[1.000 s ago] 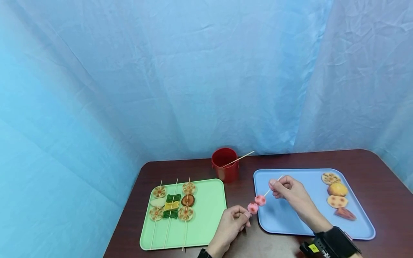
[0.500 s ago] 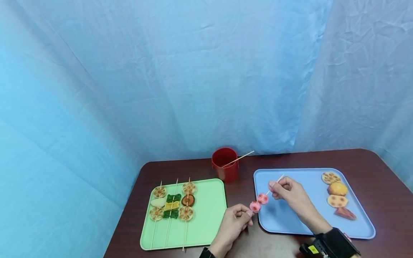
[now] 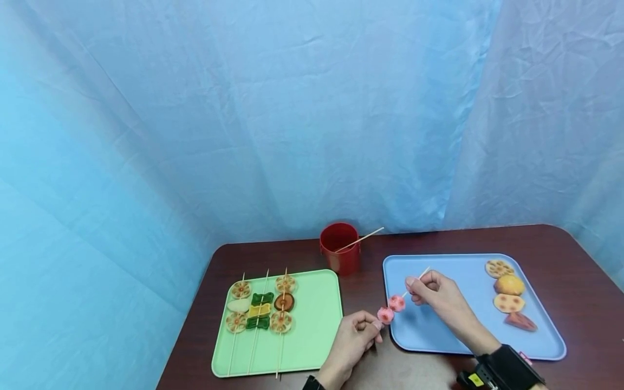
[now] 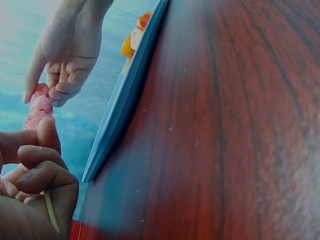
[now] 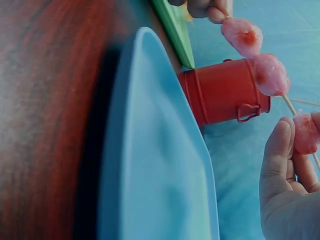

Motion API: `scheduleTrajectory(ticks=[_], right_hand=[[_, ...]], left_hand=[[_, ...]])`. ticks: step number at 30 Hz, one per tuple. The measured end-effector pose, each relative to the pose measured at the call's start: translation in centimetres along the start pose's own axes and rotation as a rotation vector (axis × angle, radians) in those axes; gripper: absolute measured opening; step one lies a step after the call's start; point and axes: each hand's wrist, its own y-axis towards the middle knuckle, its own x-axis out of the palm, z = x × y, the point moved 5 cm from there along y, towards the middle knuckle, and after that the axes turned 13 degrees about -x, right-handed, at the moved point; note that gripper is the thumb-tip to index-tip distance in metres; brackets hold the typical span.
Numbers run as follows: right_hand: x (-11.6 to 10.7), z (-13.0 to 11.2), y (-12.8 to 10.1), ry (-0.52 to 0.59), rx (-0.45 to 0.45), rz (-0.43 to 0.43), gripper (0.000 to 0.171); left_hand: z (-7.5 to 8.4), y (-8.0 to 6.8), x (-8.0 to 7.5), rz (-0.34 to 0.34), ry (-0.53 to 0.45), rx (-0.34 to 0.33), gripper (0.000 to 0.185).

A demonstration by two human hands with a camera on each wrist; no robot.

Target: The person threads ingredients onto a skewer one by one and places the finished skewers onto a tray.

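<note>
A thin wooden skewer slants over the gap between the two trays. My left hand pinches its lower end, whose tip pokes out below the fingers. Two pink pieces are threaded on it between my hands, and they also show in the right wrist view. My right hand pinches a third pink piece on the skewer, and the bare end sticks out past it.
On the green tray lie three filled skewers. The blue tray holds several food pieces at its right end. A red cup with one skewer stands behind, on the dark wooden table.
The skewer and its two pink pieces have shifted slightly to the right, closer to my right hand. Both hands keep their hold.
</note>
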Motion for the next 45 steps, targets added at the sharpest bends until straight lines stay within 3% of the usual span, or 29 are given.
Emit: scheduleTrajectory(ticks=[12,24,32,45], right_hand=[[0.0,0.4,-0.3,-0.011,0.005,0.047,0.041],[1.0,0.2,-0.5,-0.018,-0.021,0.085,0.042],[0.7,-0.2,-0.1,-0.052,-0.042,0.067,0.042],[0.8,-0.3,0.0,-0.048,-0.002,0.027,0.043]], left_hand=[[-0.1,0.0,0.3,-0.001,-0.005,0.0,0.009],[0.7,0.3,0.5,0.035,0.041,0.052,0.016],[0.9,0.1,0.3,0.02,0.076,0.069,0.017],[1.0,0.1,0.6,0.036,0.062,0.078,0.016]])
